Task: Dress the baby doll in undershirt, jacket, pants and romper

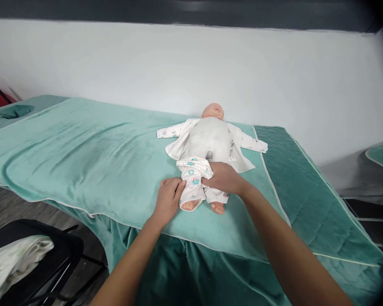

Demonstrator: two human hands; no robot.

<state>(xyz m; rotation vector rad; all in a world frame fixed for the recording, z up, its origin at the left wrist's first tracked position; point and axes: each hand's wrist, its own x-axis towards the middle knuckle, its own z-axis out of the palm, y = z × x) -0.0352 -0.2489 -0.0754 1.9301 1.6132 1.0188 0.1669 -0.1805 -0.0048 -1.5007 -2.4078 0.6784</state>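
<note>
Green covers (83, 148) are spread over a long bed pushed up against a white wall (130, 63), and a baby doll (209, 138) is laid out on its back near the far edge, head toward the wall. Near the bed, a black chair (64, 242) has been left with some pale cloth (19, 259) dumped on it.

So, about halfway dressed, going by looks. Both arms seem to be covered by the sleeves of the white top (175, 148), but its front is spread wide open and nothing's been fastened. Both legs have been put into the printed trousers (193, 174), with the feet (217, 208) showing at the cuffs, one barely. The waistband is bunched around the thighs, so it's not been brought up to the waist yet.

Hands are apart, one per side: an outer edge of a trouser leg is pinched by the left hand (168, 197), and the bunched fabric opposite is gripped by the right hand (225, 177). Its fingertips are partly hidden, so exactly how much is held can't be told.
</note>
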